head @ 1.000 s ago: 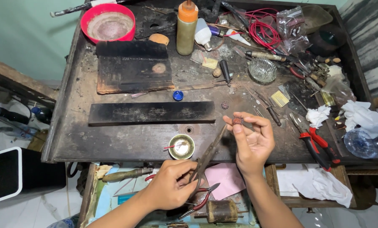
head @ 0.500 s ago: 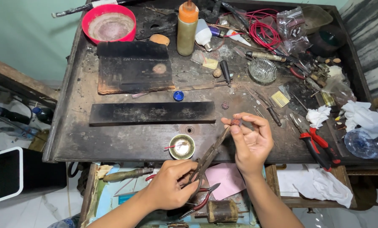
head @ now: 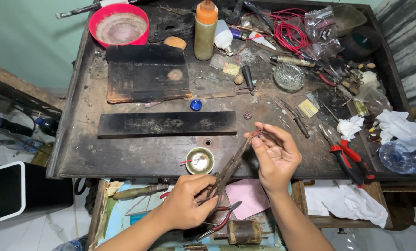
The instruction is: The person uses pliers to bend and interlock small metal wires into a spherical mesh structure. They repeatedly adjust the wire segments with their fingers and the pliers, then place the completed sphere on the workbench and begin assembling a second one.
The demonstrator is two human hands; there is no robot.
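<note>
Left hand (head: pixel 185 204) grips long dark tweezers (head: pixel 229 168) low at the near bench (head: pixel 78 153) edge, tips angled up to a tiny piece (head: pixel 255 133) pinched in right hand (head: pixel 275 155) fingertips, steadied above the bench for close work; small brass dish (head: pixel 199 160) just left.

Left hand (head: pixel 187 204): fingers curled shut in a grip, forearm entering from below. Right hand (head: pixel 275 155): raised, thumb and forefinger pinched together, remaining fingers loosely bent.

Red bowl (head: pixel 119 25), orange-capped bottle (head: pixel 205 30), blue cap (head: pixel 196 105), black slab (head: pixel 167 124).
</note>
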